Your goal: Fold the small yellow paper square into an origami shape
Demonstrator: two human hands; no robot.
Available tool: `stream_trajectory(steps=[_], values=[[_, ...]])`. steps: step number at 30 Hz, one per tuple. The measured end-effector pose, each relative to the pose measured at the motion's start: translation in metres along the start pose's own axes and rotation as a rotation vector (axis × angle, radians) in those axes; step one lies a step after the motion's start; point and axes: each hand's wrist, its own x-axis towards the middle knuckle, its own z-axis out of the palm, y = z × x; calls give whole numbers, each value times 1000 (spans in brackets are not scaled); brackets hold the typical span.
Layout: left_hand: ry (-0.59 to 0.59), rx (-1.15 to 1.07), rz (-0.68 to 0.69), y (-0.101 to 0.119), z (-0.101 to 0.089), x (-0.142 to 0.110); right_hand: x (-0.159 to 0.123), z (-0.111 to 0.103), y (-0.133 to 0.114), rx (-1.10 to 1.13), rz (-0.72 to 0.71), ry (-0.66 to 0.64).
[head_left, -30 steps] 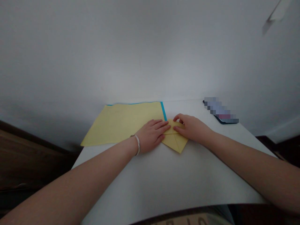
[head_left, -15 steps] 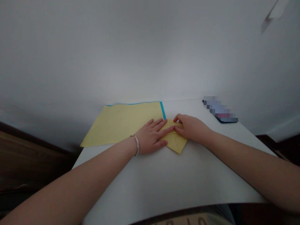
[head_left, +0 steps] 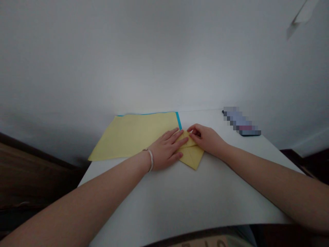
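Observation:
A small folded piece of yellow paper point(head_left: 193, 157) lies on the white table, one corner pointing toward me and creases across its face. My left hand point(head_left: 166, 148), with a silver bangle at the wrist, rests flat with fingers stretched over the left part of the folded paper. My right hand point(head_left: 204, 138) pinches the paper's upper right side between thumb and fingers. Beneath and left of my left hand is a large yellow sheet point(head_left: 136, 135) with a blue strip point(head_left: 179, 120) showing along its right and back edges.
The white table point(head_left: 185, 202) stands against a pale wall point(head_left: 154, 58). A phone point(head_left: 241, 123) with a blurred-out screen lies at the back right. Brown wooden furniture point(head_left: 28, 171) stands at the left, below the table's edge.
My right hand has shifted slightly left with the pinched flap of the folded paper. My left index finger reached toward the middle crease, then drew back a little.

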Motion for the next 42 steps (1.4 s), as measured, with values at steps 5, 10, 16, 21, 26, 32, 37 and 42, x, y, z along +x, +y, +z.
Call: stream_trajectory(steps=[5, 10, 16, 21, 26, 32, 37, 42], values=[[-92, 10, -29, 1, -2, 2, 0, -2, -2, -71, 19, -27], [-114, 12, -14, 3, -6, 3, -1, -7, -5, -216, 61, -60], [-101, 7, 33, 2, -7, 1, -1, -14, -4, -203, 103, -147], [-86, -9, 52, 0, -5, 0, 0, -16, -2, -195, 107, -178], [-76, -18, 70, 1, -5, 0, -1, -15, -3, -228, 80, -165], [-82, -5, 53, 1, -4, -1, 0, -17, -1, -179, 69, -200], [-89, -8, 58, 1, -4, -2, 3, -20, 2, -160, 45, -282], [-83, -10, 61, 2, -3, -3, 5, -25, 3, -123, 54, -358]])
